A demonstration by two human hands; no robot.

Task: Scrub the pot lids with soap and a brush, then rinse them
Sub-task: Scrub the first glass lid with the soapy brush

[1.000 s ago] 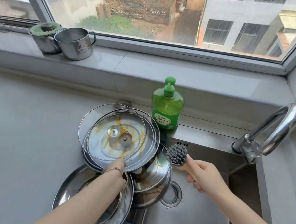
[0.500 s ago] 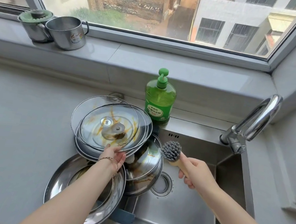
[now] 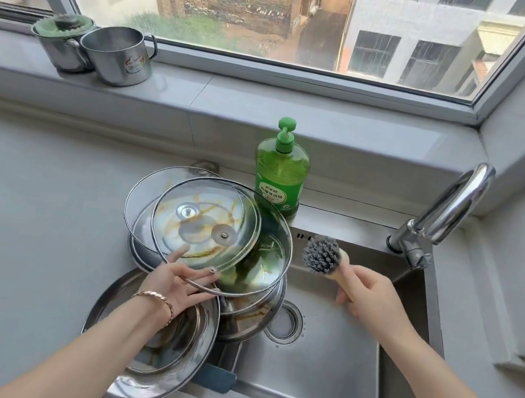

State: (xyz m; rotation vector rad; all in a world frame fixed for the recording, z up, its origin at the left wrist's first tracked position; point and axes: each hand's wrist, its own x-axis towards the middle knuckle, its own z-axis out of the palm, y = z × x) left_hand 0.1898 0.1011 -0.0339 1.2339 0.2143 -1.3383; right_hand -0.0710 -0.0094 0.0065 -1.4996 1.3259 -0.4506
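Observation:
Several pot lids are piled at the sink's left rim. My left hand point(image 3: 179, 280) grips the near edge of the top glass lid point(image 3: 206, 224), which is streaked with orange-brown residue and tilted up off the pile. More glass lids point(image 3: 142, 194) lie under it, and steel lids point(image 3: 164, 347) sit lower and nearer. My right hand point(image 3: 372, 298) holds the wooden handle of a round dish brush point(image 3: 321, 254), bristles up, over the sink to the right of the lids. A green soap bottle point(image 3: 280, 174) with a pump stands behind the pile.
The steel sink basin point(image 3: 325, 361) has a drain point(image 3: 285, 325) at its middle. A chrome faucet point(image 3: 438, 218) stands at the back right corner. Two steel mugs point(image 3: 112, 53) sit on the window ledge at left. Grey counter point(image 3: 30, 215) stretches left.
My left hand has lifted the top glass lid off the pile and shifted it right, toward the sink. The brush in my right hand stays in about the same place.

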